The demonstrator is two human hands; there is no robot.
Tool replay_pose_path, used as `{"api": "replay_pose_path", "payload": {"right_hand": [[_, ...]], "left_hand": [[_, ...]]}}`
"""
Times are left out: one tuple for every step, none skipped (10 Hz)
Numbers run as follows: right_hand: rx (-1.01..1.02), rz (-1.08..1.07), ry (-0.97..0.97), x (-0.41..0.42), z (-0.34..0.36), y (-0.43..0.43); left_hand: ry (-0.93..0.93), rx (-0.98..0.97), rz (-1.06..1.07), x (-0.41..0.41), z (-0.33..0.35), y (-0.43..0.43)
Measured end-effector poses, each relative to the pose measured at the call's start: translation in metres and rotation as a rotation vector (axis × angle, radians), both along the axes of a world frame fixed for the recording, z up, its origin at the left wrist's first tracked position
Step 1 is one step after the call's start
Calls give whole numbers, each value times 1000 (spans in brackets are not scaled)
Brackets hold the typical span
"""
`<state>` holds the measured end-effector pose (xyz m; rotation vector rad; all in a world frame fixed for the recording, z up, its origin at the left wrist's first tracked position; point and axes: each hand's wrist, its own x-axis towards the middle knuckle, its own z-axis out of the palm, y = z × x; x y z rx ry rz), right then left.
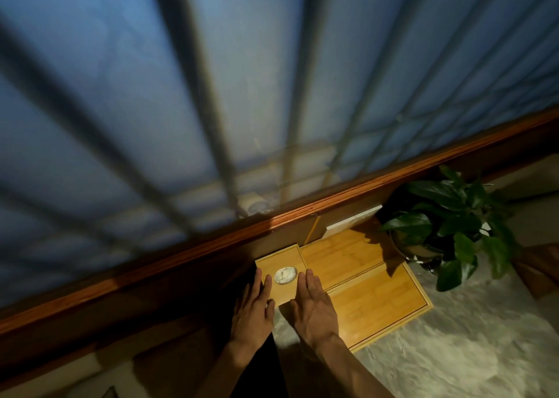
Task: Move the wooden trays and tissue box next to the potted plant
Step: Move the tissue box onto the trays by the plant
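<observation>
- Along the left and top we saw a large window [187, 89] with grey bars behind frosted blue glass, and a reddish wooden sill [211, 246] that ran up toward the right.
- Our left hand [252, 310] lay against the left side of the tissue box [279, 272], fingers straight and pressed together along its edge, not curled into a fist.
- The tissue box was a light wooden one with a round opening in its lid where white tissue showed; it sat just under the sill, between our two hands.
- Our right hand [314, 305] was flat against the right side of the box, fingers extended, thumb reaching toward the near corner. The two palms squeezed the box from either side; we could not tell whether it was lifted or resting.
- Just right of the box lay the wooden trays [375, 304], flat and pale, one partly over the other, touching the box on its right edge.
- A further thin wooden piece [313, 231] leaned upright against the wall behind them.
- The trays rested on a pale grey mottled surface [453, 352].
- At the far right stood the potted plant [447, 225], dark green leaves over a round pot, its pot just beside the far corner of the trays.
</observation>
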<state>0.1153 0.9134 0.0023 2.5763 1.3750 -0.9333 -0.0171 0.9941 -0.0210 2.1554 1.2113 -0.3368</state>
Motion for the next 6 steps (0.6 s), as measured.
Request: {"api": "replay_pose_path", "payload": {"right_hand": [[-6, -9, -16, -2, -1, 1], [-18, -8, -26, -3, 0, 1], [-14, -38, -25, -3, -1, 5], [-35, -72, 5, -3, 3, 5], [-58, -88, 8, 2, 15, 13], [-95, -170, 166, 2, 46, 17]], "left_hand": [[42, -28, -19, 3, 0, 3], [79, -36, -46, 5, 3, 5], [109, -48, -58, 3, 7, 8], [170, -70, -92, 9, 17, 11], [191, -61, -117, 15, 37, 20], [296, -16, -164, 9, 63, 18]]}}
